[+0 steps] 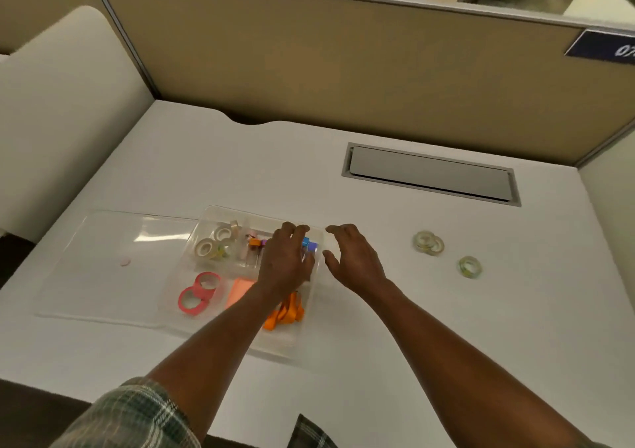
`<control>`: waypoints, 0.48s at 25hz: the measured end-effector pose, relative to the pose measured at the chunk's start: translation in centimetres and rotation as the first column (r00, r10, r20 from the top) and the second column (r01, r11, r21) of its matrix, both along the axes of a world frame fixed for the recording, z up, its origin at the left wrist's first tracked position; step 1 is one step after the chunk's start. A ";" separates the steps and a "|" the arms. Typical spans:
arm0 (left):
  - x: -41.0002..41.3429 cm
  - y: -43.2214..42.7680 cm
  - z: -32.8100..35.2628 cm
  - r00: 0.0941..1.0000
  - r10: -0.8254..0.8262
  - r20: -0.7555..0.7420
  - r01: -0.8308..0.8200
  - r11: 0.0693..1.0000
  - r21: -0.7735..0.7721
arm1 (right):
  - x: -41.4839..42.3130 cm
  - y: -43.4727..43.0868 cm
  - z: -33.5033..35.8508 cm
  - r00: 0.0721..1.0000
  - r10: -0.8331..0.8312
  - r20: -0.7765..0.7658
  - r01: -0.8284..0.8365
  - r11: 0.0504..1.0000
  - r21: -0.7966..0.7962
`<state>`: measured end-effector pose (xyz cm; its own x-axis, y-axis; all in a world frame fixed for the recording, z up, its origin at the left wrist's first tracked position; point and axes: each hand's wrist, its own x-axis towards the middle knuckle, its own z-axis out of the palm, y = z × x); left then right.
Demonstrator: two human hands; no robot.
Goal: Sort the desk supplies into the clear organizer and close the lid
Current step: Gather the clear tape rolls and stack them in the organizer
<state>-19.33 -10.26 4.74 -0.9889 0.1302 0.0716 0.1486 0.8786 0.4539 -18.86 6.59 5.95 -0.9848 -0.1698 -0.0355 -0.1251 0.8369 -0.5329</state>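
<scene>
The clear organizer (220, 212) lies on the white desk, its lid (110, 262) folded flat to the left. Its compartments hold white tape rolls (206, 248), red tape rolls (197, 293), a pink pad (238, 291), orange pieces (285, 313) and coloured clips (309, 243). My left hand (285, 262) is palm down over the clip compartment, fingertips bent at the far rim; what lies under the palm is hidden. My right hand (354, 258) hovers just right of the organizer, fingers relaxed and empty. Two stacked greenish tape rolls (427, 242) and a single one (469, 267) lie on the desk further right.
A grey cable hatch (429, 174) is set into the desk behind my right hand. A tan partition wall (343, 69) closes the back. A small pink dot (125, 261) sits on the lid. The desk's front edge runs near my elbows.
</scene>
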 end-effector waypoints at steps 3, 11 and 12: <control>0.4 4.3 -0.6 0.994 -0.110 -0.007 0.110 0.994 -0.028 | 1.6 5.2 -0.3 0.997 -0.076 0.001 0.075 0.997 0.028; 1.4 15.8 -2.1 0.935 -0.334 0.118 0.344 0.936 -0.079 | 6.4 18.3 -3.2 0.940 -0.323 0.112 0.300 0.936 0.186; 1.4 16.7 -2.3 0.926 -0.352 0.139 0.366 0.926 -0.096 | 6.7 19.3 -3.5 0.931 -0.343 0.127 0.314 0.927 0.205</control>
<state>-17.98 6.42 2.48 -0.8747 0.4782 -0.0790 0.4161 0.8245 0.3833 -12.14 25.90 2.43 -0.9632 0.1857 -0.1942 0.2462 0.8995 -0.3611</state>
